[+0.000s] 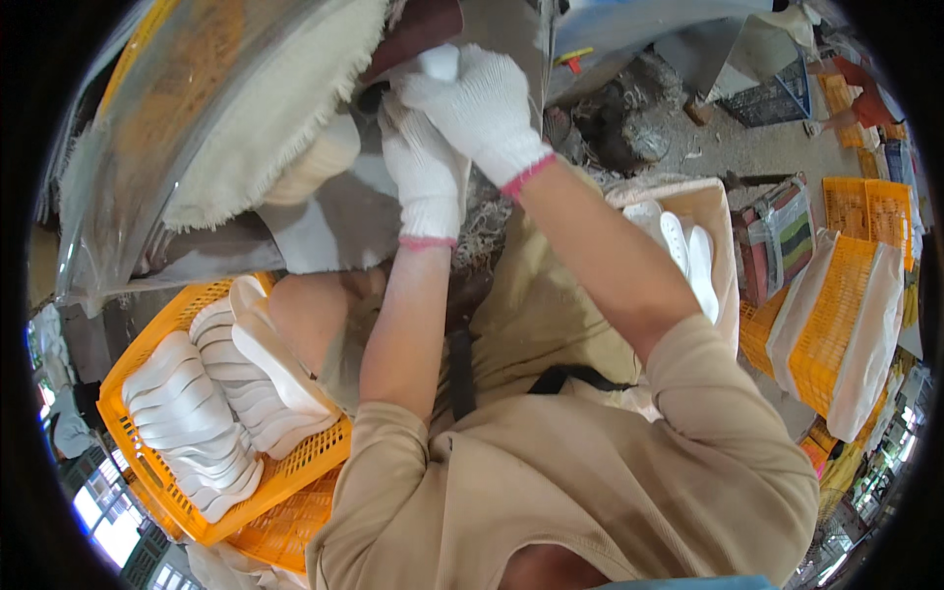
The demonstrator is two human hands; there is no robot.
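Both hands wear white knit gloves with a pink cuff, and they meet at about 12 o'clock in the picture, just below the upper edge. The right hand (472, 108) is closed around a white piece (440, 61), probably a shoe sole like the others here, and only the rounded end of the piece shows above the glove at 11 o'clock from the knuckles. The rest is hidden in the fist, so I cannot tell its full length; its long axis seems to run from the palm up toward the buffing wheel (265, 108). The left hand (425, 177) is directly under the right one, at 7 o'clock from it, with its fingers curled; they seem to support the lower part of the same piece, but the contact itself is covered by the right glove and I cannot tell for sure. The wheel, with a frayed cream cloth edge, lies at 9 o'clock from the fingers and very near to them, and the right hand is the closer one to the exposed tip. At 8 o'clock in the picture, an orange crate (167, 324) holds stacked white soles (206, 403). At 3 o'clock, a cardboard box (713, 211) holds a few more soles, well apart from both hands.
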